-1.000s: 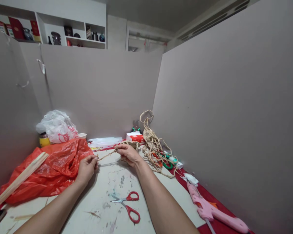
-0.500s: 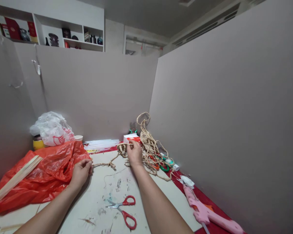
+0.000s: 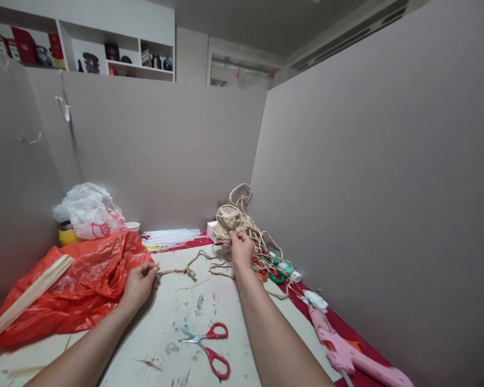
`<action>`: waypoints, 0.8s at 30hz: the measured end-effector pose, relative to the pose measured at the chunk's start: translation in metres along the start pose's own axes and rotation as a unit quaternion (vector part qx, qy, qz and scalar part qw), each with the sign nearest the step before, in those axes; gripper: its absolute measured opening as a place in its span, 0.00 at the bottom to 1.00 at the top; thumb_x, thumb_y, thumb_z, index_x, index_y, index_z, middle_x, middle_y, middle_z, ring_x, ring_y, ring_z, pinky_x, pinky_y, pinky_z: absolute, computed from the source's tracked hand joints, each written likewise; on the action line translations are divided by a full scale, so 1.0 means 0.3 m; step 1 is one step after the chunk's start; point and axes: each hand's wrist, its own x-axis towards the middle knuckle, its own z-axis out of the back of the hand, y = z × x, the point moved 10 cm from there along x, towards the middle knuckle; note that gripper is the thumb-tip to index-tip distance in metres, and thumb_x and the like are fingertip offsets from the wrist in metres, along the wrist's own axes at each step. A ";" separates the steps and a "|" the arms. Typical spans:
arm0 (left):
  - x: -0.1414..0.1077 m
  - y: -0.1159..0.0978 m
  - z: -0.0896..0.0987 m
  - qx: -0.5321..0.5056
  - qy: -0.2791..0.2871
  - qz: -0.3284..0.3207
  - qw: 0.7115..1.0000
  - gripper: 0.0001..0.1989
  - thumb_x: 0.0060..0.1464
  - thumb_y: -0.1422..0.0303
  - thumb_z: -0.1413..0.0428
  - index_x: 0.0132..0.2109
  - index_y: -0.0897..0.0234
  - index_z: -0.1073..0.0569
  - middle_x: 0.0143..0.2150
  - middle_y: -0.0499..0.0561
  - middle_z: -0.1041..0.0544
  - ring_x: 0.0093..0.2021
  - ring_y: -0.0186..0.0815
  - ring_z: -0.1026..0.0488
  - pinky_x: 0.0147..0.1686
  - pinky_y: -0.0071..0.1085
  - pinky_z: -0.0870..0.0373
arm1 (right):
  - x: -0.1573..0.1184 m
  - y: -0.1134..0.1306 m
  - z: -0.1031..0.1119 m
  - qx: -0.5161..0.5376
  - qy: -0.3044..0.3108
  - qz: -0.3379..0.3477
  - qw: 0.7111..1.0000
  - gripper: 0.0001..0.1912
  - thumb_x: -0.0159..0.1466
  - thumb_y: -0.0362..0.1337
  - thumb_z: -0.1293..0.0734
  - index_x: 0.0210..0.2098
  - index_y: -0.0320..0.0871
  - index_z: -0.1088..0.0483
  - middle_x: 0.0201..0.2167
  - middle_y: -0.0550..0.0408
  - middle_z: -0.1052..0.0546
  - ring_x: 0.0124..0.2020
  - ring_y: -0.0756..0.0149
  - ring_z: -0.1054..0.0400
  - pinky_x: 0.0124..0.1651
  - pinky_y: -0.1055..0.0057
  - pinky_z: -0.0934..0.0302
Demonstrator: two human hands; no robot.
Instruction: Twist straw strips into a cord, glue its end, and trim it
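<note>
So the left hand (image 3: 139, 283), left of center in the frame, has its thumb and fingertips closed in a small pinch on one end of a braided straw rope (image 3: 172, 272). The rope runs right across the pale work board (image 3: 177, 317) to a knotty bit, then bends up toward the middle of the frame. Right hand (image 3: 243, 250) is just right of center, thumb and fingers nearly together and looks to be gripping the lower edge of a wound rope coil (image 3: 228, 217), though the hand covers the exact contact. My worry is tangling: the coil sits right up against a messy rope pile (image 3: 262, 244), so one careless pull could snag a loop and drag the whole heap along. If that fingertip grip on the coil slips, I reckon it could flop and unwind too. Yanking hard from the left might loosen the braid or tighten that knot. Also, the red-handled scissors (image 3: 199, 339) lie with blades apart at bottom center, so a forearm sweeping low could catch them. Pink glue gun (image 3: 344, 352) at lower right is well clear of the rope in the left hand.
</note>
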 end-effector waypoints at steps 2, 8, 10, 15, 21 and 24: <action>-0.001 -0.002 -0.001 0.000 0.002 0.000 1.000 0.14 0.39 0.58 0.41 0.25 0.65 0.31 0.16 0.43 0.32 0.15 0.27 0.40 0.17 0.24 0.45 | -0.015 -0.035 -0.035 0.049 0.037 -0.043 0.997 0.14 0.50 0.48 0.37 0.26 0.43 0.37 0.26 0.54 0.27 0.28 0.63 0.32 0.27 0.66 0.33; -0.007 -0.014 -0.005 0.010 0.005 0.000 1.000 0.12 0.40 0.59 0.41 0.25 0.65 0.31 0.16 0.44 0.32 0.16 0.27 0.40 0.18 0.24 0.44 | -0.106 -0.056 -0.160 0.153 0.138 -0.109 0.973 0.18 0.47 0.45 0.30 0.34 0.45 0.34 0.29 0.58 0.25 0.26 0.67 0.31 0.24 0.70 0.33; -0.008 -0.015 -0.007 0.014 0.007 0.000 1.000 0.13 0.40 0.59 0.41 0.25 0.65 0.31 0.17 0.44 0.32 0.16 0.27 0.40 0.18 0.24 0.44 | -0.127 -0.048 -0.194 0.170 0.164 -0.118 0.964 0.20 0.46 0.44 0.29 0.38 0.46 0.33 0.31 0.58 0.24 0.27 0.67 0.30 0.24 0.72 0.33; -0.013 -0.027 -0.013 0.027 0.008 0.004 1.000 0.14 0.39 0.58 0.41 0.25 0.65 0.31 0.17 0.44 0.32 0.16 0.27 0.40 0.18 0.24 0.45 | -0.166 -0.052 -0.250 0.181 0.230 -0.149 0.945 0.17 0.47 0.40 0.29 0.37 0.44 0.31 0.30 0.57 0.23 0.28 0.65 0.29 0.23 0.72 0.33; -0.021 -0.050 -0.014 0.045 0.003 0.006 0.999 0.14 0.39 0.58 0.41 0.24 0.65 0.31 0.15 0.44 0.33 0.16 0.27 0.41 0.18 0.24 0.45 | -0.188 -0.065 -0.278 0.185 0.270 -0.174 0.929 0.16 0.49 0.36 0.30 0.39 0.44 0.30 0.31 0.56 0.23 0.26 0.66 0.29 0.22 0.73 0.34; -0.020 -0.050 -0.014 0.051 0.004 0.008 0.999 0.13 0.39 0.58 0.41 0.24 0.65 0.31 0.16 0.44 0.33 0.16 0.27 0.41 0.18 0.24 0.46 | -0.191 -0.065 -0.284 0.189 0.279 -0.179 0.924 0.16 0.50 0.36 0.30 0.39 0.44 0.30 0.31 0.56 0.24 0.26 0.66 0.28 0.22 0.74 0.34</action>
